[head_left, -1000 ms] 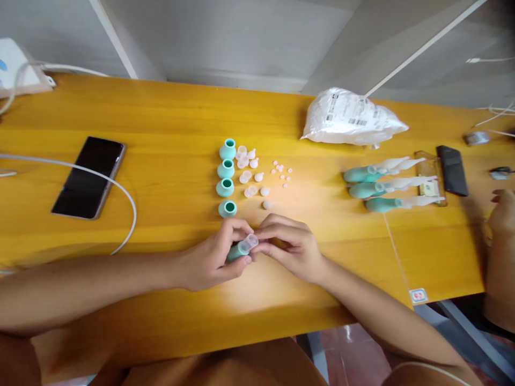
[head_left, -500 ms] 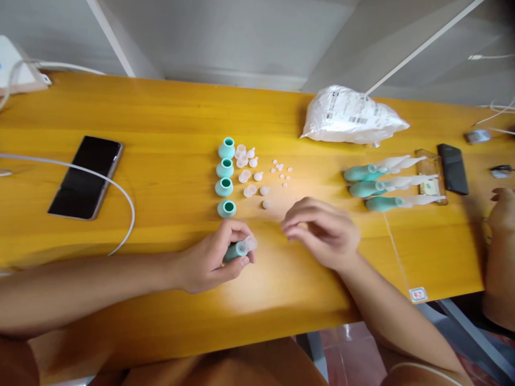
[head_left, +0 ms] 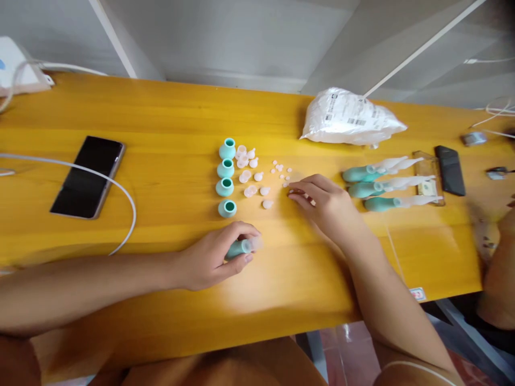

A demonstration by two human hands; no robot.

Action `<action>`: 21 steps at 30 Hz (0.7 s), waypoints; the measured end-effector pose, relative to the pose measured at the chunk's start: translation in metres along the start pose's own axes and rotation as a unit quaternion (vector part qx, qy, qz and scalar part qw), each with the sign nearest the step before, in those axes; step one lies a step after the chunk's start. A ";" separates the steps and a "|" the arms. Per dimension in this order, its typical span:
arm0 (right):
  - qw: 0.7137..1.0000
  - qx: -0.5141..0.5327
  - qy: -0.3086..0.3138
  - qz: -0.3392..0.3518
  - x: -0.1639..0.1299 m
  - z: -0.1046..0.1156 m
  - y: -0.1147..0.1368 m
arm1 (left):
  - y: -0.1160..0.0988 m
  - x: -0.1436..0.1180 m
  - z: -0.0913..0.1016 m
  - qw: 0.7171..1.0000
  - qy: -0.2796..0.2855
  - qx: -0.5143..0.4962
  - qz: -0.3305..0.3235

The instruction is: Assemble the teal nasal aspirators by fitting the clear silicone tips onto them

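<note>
2 hands on the yellow table (head_left: 161,123), bare wood between them.
Your left hand (head_left: 209,260) clasps a teal bulb (head_left: 238,249) near the front edge; your right hand (head_left: 328,206) reaches the tiny white beads (head_left: 281,170), fingertip grip hard to make out.

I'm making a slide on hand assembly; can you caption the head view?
Left hand grips a teal bulb on a yellow table while the right hand reaches small white beads.

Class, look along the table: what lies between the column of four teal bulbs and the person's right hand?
In the head view, small translucent caps and tiny pale beads lie between the teal bulbs and the right hand.
</note>
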State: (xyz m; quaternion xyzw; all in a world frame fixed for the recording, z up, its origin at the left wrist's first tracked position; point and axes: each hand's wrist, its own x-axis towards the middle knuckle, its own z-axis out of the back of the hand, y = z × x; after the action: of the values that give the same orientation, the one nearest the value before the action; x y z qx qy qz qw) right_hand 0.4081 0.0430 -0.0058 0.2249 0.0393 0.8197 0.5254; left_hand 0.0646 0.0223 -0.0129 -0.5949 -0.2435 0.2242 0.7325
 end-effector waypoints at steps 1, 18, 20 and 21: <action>1.000 0.005 -0.030 -0.005 0.001 0.003 0.005 | 0.000 0.001 0.001 1.000 -0.002 0.008 0.003; 0.904 0.388 0.179 0.017 -0.019 -0.015 0.098 | 0.002 0.000 -0.003 0.999 -0.005 -0.022 0.047; 0.899 0.401 0.173 0.013 -0.020 -0.016 0.098 | 0.002 0.000 -0.003 0.999 -0.008 -0.022 0.049; 0.894 0.413 0.172 0.012 -0.021 -0.018 0.098 | 0.002 0.000 -0.003 0.999 -0.008 -0.024 0.046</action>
State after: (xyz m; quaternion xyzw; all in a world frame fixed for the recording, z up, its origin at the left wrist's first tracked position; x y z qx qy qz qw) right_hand 0.3255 -0.0157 0.0011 0.2777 0.4614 0.7619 0.3599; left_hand 0.0662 0.0205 -0.0155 -0.6212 -0.2273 0.2563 0.7047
